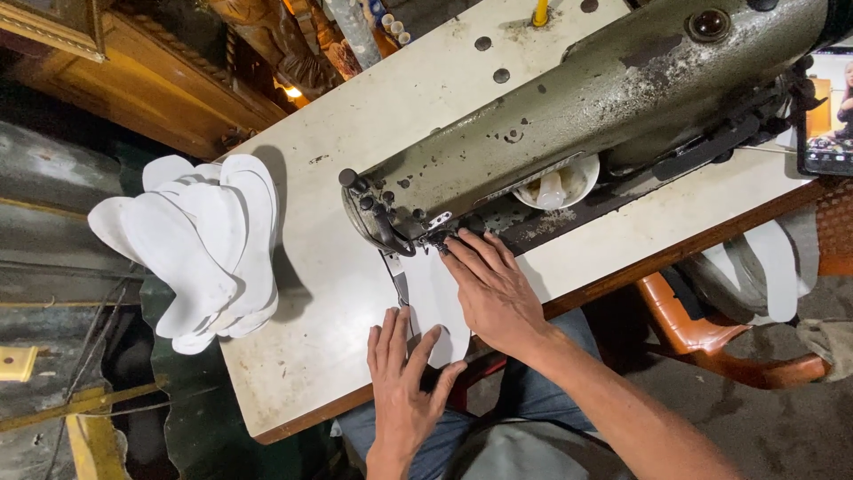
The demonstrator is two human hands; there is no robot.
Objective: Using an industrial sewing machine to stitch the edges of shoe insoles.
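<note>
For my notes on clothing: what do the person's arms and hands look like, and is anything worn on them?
Both hands, left and right, are bare: no gloves, rings or watch show. The forearms are bare too, with no sleeves in view.

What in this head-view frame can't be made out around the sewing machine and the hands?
- Needle: hidden behind the sewing machine head and the right hand fingers.
- White piece: partly covered by both hands; left hand lies flat on it.
- Phone: cut off by the right edge.
- Stack of white cutouts: count unclear.
</note>
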